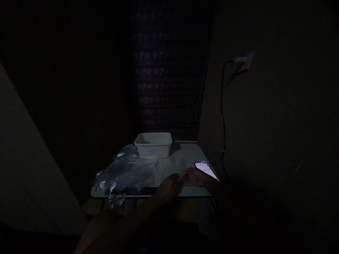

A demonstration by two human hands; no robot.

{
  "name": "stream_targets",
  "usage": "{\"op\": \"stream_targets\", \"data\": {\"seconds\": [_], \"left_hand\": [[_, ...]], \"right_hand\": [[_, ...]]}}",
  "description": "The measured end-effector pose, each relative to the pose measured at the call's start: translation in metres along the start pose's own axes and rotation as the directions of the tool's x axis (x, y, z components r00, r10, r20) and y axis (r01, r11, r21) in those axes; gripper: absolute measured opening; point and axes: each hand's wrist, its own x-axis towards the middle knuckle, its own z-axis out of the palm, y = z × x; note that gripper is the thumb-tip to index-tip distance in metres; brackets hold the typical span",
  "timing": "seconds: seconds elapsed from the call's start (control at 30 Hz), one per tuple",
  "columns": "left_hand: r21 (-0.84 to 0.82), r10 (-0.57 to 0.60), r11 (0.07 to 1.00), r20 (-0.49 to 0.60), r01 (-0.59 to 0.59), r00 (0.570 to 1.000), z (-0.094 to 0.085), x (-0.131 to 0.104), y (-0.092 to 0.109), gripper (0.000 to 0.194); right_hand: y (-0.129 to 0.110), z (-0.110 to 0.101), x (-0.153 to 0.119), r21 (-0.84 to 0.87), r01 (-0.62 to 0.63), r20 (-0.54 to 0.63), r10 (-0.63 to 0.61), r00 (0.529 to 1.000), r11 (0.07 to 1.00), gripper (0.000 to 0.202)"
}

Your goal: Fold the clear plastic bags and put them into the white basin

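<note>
In dim light, my left hand and my right hand meet over the front right of a small white table. Between them is a thin, see-through disposable plastic glove, its finger-like lobes pointing away from me. Both hands are closed at its near end; the exact finger positions are hard to make out. To the left, a crumpled heap of clear plastic covers much of the tabletop and hangs over the front edge.
A white tub with dark side handles stands at the back of the table. A lit phone lies by the right edge. On the right wall, a black cable runs down from a plug. Behind hangs a dark blind.
</note>
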Motion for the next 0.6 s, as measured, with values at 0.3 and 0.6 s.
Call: {"op": "stream_targets", "data": {"seconds": [0.3, 0.6], "left_hand": [[0.104, 0.185, 0.975, 0.126, -0.199, 0.975, 0.002, -0.007, 0.004, 0.038], [0.321, -0.072, 0.946, 0.346, -0.046, 0.935, -0.006, -0.01, -0.003, 0.086]], "right_hand": [[0.001, 0.017, 0.02, 0.077, 0.15, -0.094, -0.142, 0.985, 0.986, 0.01], [0.005, 0.013, 0.022, -0.233, 0.316, -0.266, -0.373, 0.889, 0.92, 0.011]]}}
